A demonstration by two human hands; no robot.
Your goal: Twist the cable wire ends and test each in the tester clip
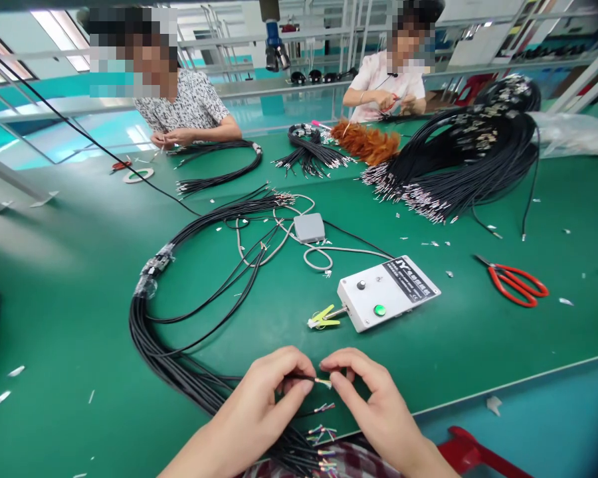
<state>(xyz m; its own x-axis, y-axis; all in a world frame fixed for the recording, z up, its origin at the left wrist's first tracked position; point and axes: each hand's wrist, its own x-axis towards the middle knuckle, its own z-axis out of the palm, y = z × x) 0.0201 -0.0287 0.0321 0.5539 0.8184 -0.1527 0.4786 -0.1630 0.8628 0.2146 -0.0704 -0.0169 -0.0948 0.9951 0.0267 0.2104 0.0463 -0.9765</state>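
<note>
My left hand (pixel 274 392) is closed on a black cable (pixel 299 377), pinching it close to its stripped end. Short coloured wires (pixel 323 383) fan out of that end toward my right hand (pixel 366 392). The right thumb tip is at the wire ends, with the index finger slightly apart above it. The cable belongs to a thick bundle of black cables (pixel 142 325), which curves across the green table and is bound with clear wrap (pixel 155 269). More stripped cable ends (pixel 321 433) lie below my hands, near my lap.
Ahead sits a white control box (pixel 379 295) with a yellow-green clip (pixel 323 317). Red-handled scissors (pixel 515 282) lie right. A grey pedal-like block (pixel 309 228) with looped cord is behind. A large cable pile (pixel 458 159) stands back right. Two co-workers (pixel 189 99) sit opposite. White scraps are scattered.
</note>
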